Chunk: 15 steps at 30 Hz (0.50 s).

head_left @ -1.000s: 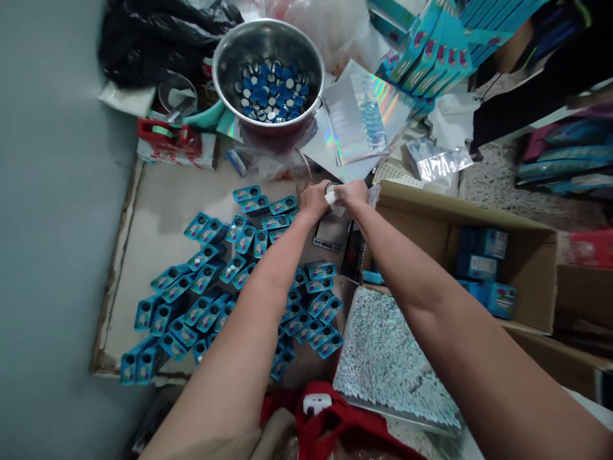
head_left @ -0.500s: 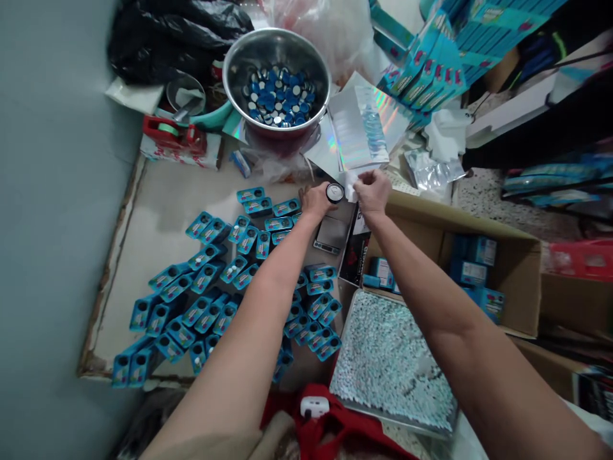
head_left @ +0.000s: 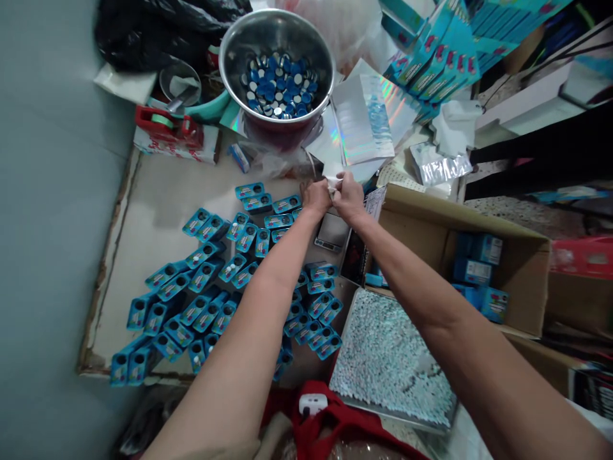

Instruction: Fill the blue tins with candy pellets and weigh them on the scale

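My left hand [head_left: 316,197] is closed, just beyond a small digital scale [head_left: 333,229]. The small round black-rimmed jar it held a moment ago is now hidden by the fingers and tissue. Pressed up against it is my right hand [head_left: 349,197], pinching a piece of white tissue [head_left: 334,184] between the two hands. Many blue printed boxes [head_left: 262,243] with a round dark opening on top stand in loose groups to the left of and below the scale.
A steel bowl [head_left: 320,108] of blue and silver caps stands at the back, near a red tape dispenser [head_left: 167,128]. On the right are an open cardboard carton [head_left: 431,207] with blue boxes inside and a tray [head_left: 383,412] full of small pale-teal pieces.
My right hand has moved left with the tissue and now meets my left hand. The round jar, visible earlier in my left hand, is covered. The view has shifted slightly.
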Motion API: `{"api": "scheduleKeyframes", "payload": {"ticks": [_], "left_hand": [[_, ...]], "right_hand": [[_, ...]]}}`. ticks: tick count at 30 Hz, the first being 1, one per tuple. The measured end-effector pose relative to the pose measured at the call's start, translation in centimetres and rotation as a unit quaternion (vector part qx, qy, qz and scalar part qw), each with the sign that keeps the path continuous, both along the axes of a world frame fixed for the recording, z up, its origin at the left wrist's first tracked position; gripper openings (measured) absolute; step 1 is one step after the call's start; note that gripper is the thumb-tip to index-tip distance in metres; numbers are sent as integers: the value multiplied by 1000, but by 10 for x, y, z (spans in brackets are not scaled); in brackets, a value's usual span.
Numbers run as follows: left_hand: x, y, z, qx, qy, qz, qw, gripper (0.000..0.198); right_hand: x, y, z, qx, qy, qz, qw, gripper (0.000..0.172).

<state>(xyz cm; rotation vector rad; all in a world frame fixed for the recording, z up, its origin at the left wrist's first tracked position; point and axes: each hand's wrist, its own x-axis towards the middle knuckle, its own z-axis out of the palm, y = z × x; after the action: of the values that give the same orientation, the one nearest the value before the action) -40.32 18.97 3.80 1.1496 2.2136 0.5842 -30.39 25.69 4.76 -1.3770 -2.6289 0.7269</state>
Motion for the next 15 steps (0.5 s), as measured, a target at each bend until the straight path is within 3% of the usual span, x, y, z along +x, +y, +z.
{"api": "scheduleKeyframes", "payload": {"ticks": [3, 5, 8, 11, 15], "left_hand": [[-3, 3, -2, -20, -13, -17, 1000, 36], [-6, 5, -2, -29, -38, -29, 998, 47], [-11, 7, -3, 3, -44, -42, 998, 67], [-14, 9, -2, 19, -39, -59, 997, 71], [-15, 8, -3, 22, -47, -71, 996, 65]], "right_hand": [[16, 17, 9, 1, -49, 121, 991, 55], [21, 32, 18, 1, -93, 246, 965, 57], [13, 60, 32, -18, -119, 355, 927, 43], [-4, 93, 50, -20, -108, 343, 933, 31], [-4, 122, 69, 41, -56, 208, 976, 39]]}}
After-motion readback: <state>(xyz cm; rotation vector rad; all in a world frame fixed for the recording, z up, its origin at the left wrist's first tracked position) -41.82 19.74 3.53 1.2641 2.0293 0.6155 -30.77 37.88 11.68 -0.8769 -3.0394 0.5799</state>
